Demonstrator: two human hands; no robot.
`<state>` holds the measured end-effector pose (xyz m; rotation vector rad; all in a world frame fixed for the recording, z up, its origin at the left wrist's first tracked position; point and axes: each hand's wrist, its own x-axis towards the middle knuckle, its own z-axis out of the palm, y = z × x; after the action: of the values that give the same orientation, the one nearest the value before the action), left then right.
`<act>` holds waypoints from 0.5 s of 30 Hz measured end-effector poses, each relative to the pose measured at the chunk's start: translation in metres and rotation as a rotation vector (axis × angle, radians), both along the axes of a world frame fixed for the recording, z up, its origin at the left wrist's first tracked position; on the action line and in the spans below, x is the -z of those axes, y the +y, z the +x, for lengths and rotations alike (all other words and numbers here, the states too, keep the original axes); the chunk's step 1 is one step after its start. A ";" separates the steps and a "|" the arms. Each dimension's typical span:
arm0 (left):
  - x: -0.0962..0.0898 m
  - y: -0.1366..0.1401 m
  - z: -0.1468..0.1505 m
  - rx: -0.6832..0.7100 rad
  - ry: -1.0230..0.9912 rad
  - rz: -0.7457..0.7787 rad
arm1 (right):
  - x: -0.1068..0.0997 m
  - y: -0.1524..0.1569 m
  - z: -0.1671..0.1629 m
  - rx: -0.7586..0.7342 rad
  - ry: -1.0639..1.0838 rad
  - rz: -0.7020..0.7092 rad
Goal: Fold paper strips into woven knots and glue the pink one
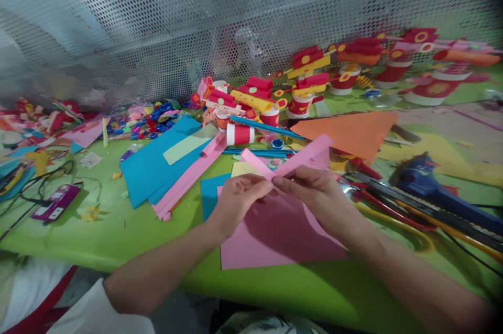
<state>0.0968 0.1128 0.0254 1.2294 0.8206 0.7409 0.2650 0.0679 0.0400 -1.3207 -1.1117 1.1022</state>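
Observation:
Between my two hands is a pink paper strip (304, 155), its two ends rising apart in a V shape. My left hand (243, 197) pinches it near the bend with thumb and fingers. Close beside it, my right hand (314, 192) pinches the longer arm of the strip, thumb tip almost meeting the left thumb. Below both hands a pink paper sheet (275, 240) lies flat on the green table, with a corner of blue paper (210, 195) showing at its left. My fingertips hide the exact fold.
Blue sheets (157, 166) and pink strips (188, 182) lie left. A red-and-white paper cup (240, 134) rests on its side ahead. At right are scissors (393, 213), a blue glue gun (428, 182) and orange paper (349, 132). Decorated cups (299, 106) line the back; a purple box (57, 203) has cables.

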 end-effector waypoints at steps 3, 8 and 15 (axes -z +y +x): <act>-0.002 0.002 -0.002 -0.055 0.032 0.060 | 0.000 -0.001 0.005 -0.158 -0.082 0.023; 0.000 0.004 -0.004 -0.063 0.017 0.107 | 0.003 0.000 0.010 -0.262 -0.275 0.039; 0.001 0.007 -0.001 -0.089 -0.074 0.076 | 0.005 0.000 0.005 -0.237 -0.071 -0.015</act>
<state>0.0959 0.1194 0.0239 1.2319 0.7964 0.8920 0.2698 0.0674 0.0354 -1.2712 -1.3402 1.2457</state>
